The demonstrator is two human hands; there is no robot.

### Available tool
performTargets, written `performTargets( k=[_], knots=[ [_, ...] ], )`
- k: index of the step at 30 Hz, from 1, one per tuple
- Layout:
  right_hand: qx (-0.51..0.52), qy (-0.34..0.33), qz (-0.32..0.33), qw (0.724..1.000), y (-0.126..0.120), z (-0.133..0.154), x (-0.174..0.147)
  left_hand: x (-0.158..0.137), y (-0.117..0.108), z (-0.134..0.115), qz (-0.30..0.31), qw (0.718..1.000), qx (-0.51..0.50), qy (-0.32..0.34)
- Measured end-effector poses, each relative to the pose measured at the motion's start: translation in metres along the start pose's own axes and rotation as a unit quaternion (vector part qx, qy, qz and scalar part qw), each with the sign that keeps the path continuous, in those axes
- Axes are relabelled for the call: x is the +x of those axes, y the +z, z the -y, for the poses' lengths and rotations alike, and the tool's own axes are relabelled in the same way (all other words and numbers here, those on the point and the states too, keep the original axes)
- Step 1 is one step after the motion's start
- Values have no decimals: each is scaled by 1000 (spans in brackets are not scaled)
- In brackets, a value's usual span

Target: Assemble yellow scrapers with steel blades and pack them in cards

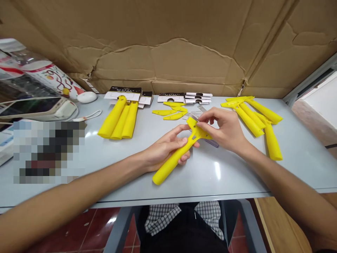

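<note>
My left hand point(171, 146) is wrapped round the grip of a yellow plastic scraper handle point(173, 160), which slants with its hollow end toward me. At the handle's wide, holed head, my right hand point(223, 128) pinches a thin metal blade point(194, 116) lying against it. The fingertips partly cover the blade. Below the right hand, a translucent purple tool handle point(211, 142) lies on the table, mostly hidden. Just behind the hands are several flat yellow pieces point(164, 112) and another strip of metal point(202, 108).
Finished-looking yellow scrapers with black-and-white cards point(122, 117) lie at left; folded cards point(171, 97) sit at the back. More yellow handles point(252, 117) are piled right. A phone point(31, 107), white mouse point(87, 97) and bottles point(44, 72) crowd the left. Cardboard point(163, 42) walls the back.
</note>
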State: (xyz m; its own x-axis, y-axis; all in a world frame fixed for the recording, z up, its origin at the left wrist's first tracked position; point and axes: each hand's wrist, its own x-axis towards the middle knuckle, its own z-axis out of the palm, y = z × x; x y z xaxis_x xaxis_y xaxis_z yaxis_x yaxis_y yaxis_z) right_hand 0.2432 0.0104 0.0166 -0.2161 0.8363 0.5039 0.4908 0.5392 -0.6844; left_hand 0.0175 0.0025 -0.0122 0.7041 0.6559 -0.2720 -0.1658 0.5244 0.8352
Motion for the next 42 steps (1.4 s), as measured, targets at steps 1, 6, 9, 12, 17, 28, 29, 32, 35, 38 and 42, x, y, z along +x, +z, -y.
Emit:
performTargets(
  k=[1, 6, 9, 12, 17, 28, 29, 32, 35, 38, 42],
  knots=[
    [6, -4, 4, 1000, 0, 1, 0, 0, 0, 1, -3, 1000, 12, 9],
    [12, -61, -1, 998, 2, 3, -1, 2, 0, 2, -33, 997, 38, 61],
    [16, -79, 10, 997, 4, 3, -1, 3, 0, 3, -31, 997, 32, 65],
    [7, -107, 5, 994, 8, 1, -2, 3, 0, 4, -17, 997, 35, 64],
    [-26, -117, -28, 992, 14, -3, -5, 4, -1, 5, -8, 997, 31, 63],
    [-70, -101, 11, 992, 11, -3, -7, 6, -4, 9, 14, 995, 47, 92],
    [-73, -96, 10, 993, 11, -3, -7, 6, -4, 9, 11, 995, 49, 89],
    [-52, -73, 7, 996, 12, -3, -7, 5, -4, 8, 5, 996, 51, 79],
    [-17, -44, 9, 999, 12, -3, -7, 6, -3, 7, 7, 995, 55, 78],
    [-5, -24, 11, 1000, 11, -4, -7, 6, -3, 8, 7, 995, 62, 80],
    [0, -4, 11, 1000, 11, -2, -7, 5, -3, 8, 4, 995, 62, 80]
  ],
)
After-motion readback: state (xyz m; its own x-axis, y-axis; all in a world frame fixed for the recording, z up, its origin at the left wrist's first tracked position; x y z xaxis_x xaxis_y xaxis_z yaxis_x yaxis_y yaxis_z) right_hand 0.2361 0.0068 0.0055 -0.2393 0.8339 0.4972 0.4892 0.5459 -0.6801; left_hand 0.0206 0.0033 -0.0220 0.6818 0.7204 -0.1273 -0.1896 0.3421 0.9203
